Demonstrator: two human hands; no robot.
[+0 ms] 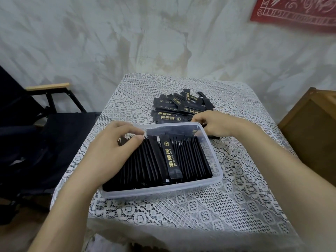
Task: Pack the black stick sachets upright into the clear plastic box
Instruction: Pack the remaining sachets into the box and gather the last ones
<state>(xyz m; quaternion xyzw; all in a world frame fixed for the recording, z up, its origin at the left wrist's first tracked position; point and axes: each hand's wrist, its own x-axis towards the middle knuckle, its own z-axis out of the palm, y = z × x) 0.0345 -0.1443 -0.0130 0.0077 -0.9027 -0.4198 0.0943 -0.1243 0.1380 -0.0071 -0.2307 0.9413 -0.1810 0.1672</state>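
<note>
I am watching the left hand (pixel 112 142) lying over the row of black foil stick sachets (pixel 189 157) standing on edge in the clear rectangular plastic box (pixel 163 190), its thumb and fingers curling round their far ends. One gold-printed black sachet (pixel 170 157) is lying flat across the row. The right hand (pixel 216 122) is hovering at the box's far right corner, just beside the loose pile of black sachets (pixel 178 106) on the white lace tablecloth (pixel 200 206); I am not making out its grip.

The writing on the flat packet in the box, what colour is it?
Gold writing on the black packet, seen clearly in the head view.
</note>
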